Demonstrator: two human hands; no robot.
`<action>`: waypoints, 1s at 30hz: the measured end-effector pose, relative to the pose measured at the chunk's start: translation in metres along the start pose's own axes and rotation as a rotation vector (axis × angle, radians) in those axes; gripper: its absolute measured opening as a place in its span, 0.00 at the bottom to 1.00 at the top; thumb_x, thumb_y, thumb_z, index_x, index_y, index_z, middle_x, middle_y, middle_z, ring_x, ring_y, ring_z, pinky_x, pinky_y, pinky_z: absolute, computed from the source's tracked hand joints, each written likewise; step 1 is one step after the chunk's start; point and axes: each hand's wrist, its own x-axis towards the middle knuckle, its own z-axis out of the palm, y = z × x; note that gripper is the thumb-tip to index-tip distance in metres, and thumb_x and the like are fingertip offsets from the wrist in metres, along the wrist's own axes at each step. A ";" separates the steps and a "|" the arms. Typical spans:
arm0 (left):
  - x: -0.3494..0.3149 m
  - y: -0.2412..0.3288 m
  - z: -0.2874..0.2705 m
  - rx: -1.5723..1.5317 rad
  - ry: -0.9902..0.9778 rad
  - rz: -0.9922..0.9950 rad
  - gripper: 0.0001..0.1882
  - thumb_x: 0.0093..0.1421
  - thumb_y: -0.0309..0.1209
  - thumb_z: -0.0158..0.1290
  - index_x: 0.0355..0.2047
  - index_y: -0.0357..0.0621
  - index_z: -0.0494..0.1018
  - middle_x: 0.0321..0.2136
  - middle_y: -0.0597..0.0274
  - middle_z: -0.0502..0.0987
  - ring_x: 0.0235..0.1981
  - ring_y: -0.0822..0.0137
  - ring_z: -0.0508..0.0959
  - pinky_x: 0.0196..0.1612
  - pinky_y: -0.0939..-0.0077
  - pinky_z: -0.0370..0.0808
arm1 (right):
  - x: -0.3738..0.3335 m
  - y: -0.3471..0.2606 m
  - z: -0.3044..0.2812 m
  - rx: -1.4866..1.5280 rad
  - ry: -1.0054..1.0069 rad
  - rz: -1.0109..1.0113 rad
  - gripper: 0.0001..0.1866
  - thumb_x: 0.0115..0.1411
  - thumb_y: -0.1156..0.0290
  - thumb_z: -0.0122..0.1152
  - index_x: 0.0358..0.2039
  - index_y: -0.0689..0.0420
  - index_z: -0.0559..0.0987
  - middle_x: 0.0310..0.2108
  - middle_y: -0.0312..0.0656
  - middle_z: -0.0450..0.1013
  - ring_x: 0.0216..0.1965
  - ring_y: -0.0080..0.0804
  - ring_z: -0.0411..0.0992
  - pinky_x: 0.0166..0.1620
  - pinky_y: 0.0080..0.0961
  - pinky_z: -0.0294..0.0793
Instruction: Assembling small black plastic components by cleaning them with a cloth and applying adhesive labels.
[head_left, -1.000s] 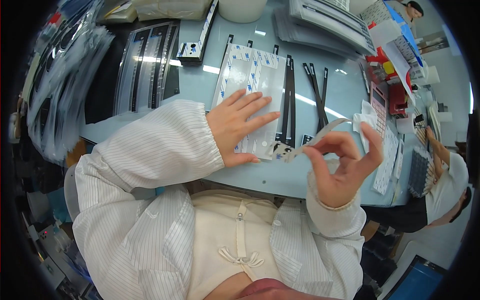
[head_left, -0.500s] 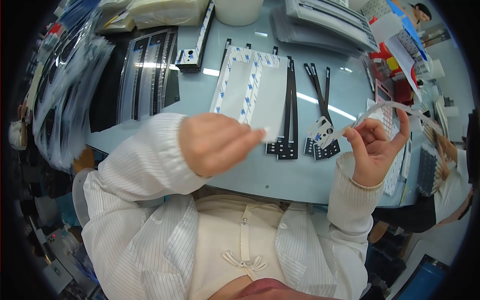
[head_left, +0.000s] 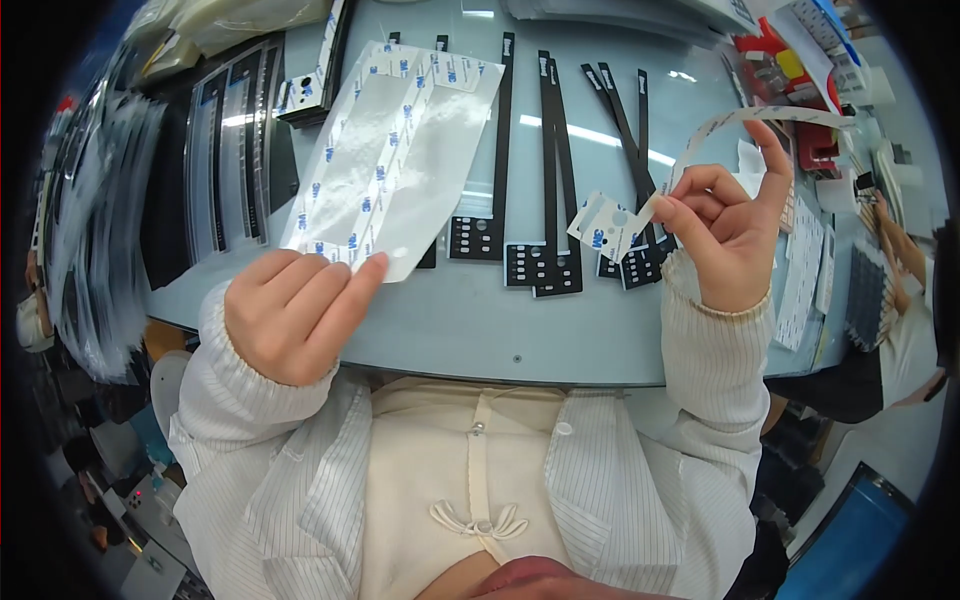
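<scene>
My left hand (head_left: 300, 315) has its fingers closed on the lower edge of a clear film sheet (head_left: 450, 140), which bears white backing strips with blue print. The sheet slants up and away over the table. My right hand (head_left: 725, 235) pinches a narrow white-backed strip (head_left: 606, 228) between thumb and finger, near its wide square end with cut-outs. The strip's long tail arches over the raised fingers to the right. Between the hands, several black strips (head_left: 548, 170) with wide, holed ends lie on the table, some crossing each other.
The table's (head_left: 450, 340) front edge runs close before my body. Bundles of clear film (head_left: 100, 230) hang at the left, beside flat panels (head_left: 235, 150). A stack of strips (head_left: 305, 95) stands behind them, with stacked sheets (head_left: 640, 15) at the back. Another person's arm (head_left: 897, 235) shows far right.
My left hand has moved left and toward me with the film sheet, turning it aslant and uncovering more black strips. My right hand still pinches its strip. The view has shifted slightly.
</scene>
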 end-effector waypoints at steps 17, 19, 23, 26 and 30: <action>-0.019 -0.065 -0.050 0.217 1.181 -0.943 0.11 0.57 0.25 0.61 0.37 0.27 0.78 0.32 0.49 0.82 0.32 0.65 0.82 0.33 0.74 0.79 | 0.010 0.000 0.014 0.103 -0.035 0.052 0.46 0.50 0.89 0.63 0.65 0.54 0.49 0.32 0.43 0.73 0.32 0.24 0.76 0.42 0.20 0.77; -0.040 -0.085 -0.069 0.404 1.212 -1.051 0.12 0.58 0.28 0.61 0.35 0.26 0.78 0.30 0.48 0.82 0.30 0.65 0.82 0.31 0.74 0.79 | 0.006 0.000 0.015 0.120 -0.019 0.053 0.47 0.49 0.89 0.64 0.65 0.54 0.50 0.32 0.44 0.73 0.31 0.25 0.77 0.41 0.20 0.78; -0.078 -0.084 -0.093 0.787 1.408 -0.867 0.11 0.58 0.31 0.62 0.34 0.34 0.80 0.22 0.53 0.81 0.18 0.63 0.78 0.25 0.81 0.75 | 0.004 0.003 0.016 0.060 -0.011 0.018 0.48 0.49 0.88 0.66 0.66 0.55 0.50 0.32 0.42 0.72 0.29 0.22 0.75 0.39 0.16 0.75; -0.109 -0.089 -0.078 1.010 1.098 -0.333 0.09 0.58 0.31 0.62 0.35 0.38 0.80 0.21 0.58 0.79 0.17 0.65 0.76 0.23 0.81 0.72 | 0.007 -0.003 0.020 0.067 -0.030 0.028 0.48 0.48 0.88 0.67 0.64 0.54 0.50 0.32 0.44 0.74 0.30 0.27 0.77 0.39 0.18 0.78; -0.075 -0.056 -0.021 0.637 0.411 -0.380 0.16 0.50 0.19 0.64 0.39 0.46 0.81 0.31 0.64 0.79 0.32 0.65 0.78 0.35 0.74 0.75 | 0.007 -0.010 0.032 0.025 -0.048 0.039 0.48 0.49 0.88 0.66 0.65 0.54 0.49 0.32 0.44 0.74 0.31 0.26 0.77 0.39 0.18 0.78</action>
